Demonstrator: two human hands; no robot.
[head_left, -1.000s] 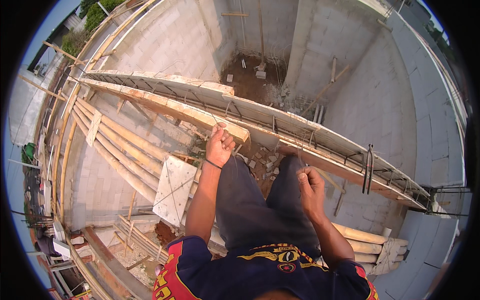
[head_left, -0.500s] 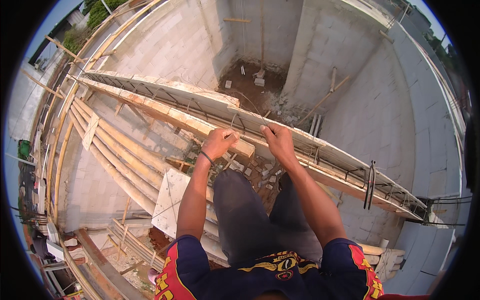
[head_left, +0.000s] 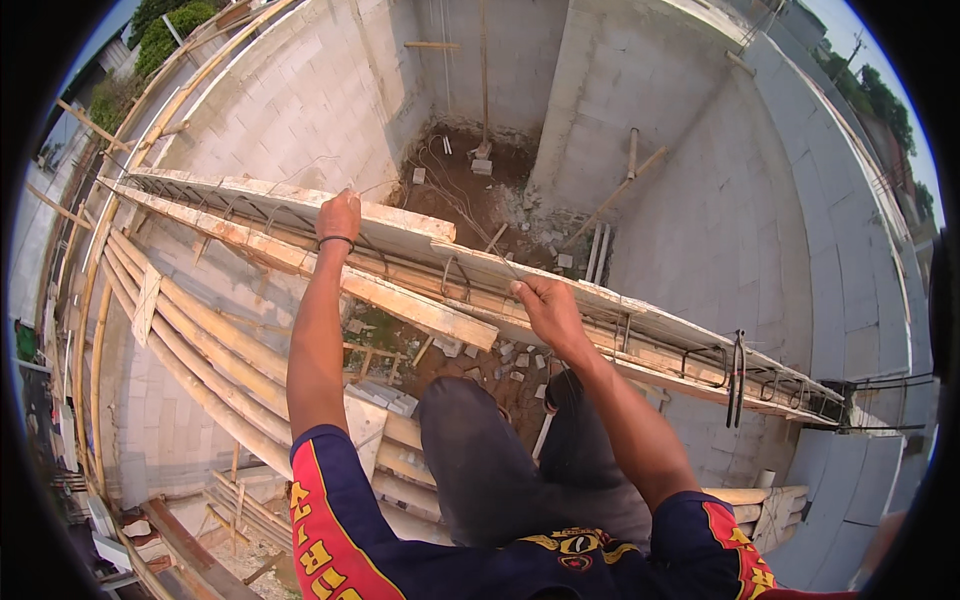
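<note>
My left hand (head_left: 340,217) is closed at the far board of a long wooden formwork (head_left: 400,305), with thin tie wire running from its fingers. Further right, my right hand (head_left: 550,310) pinches thin wire (head_left: 505,258) between thumb and fingertips, just above the formwork's far edge. Bent steel stirrups and rebar (head_left: 457,275) lie in the channel between the boards. A pair of black-handled pincers (head_left: 737,380) hangs over the board to the right of my right hand.
Beneath me are my knees (head_left: 470,430) and rubble on the ground far below. Bamboo poles (head_left: 210,340) run along the left. Block walls (head_left: 270,120) enclose a deep pit (head_left: 465,185) beyond the formwork. Grey panels (head_left: 845,510) stand at the right.
My left hand has moved left and farther out, away from my right hand, its arm now stretched. My right hand stays near the formwork, still pinching wire. The view has shifted slightly.
</note>
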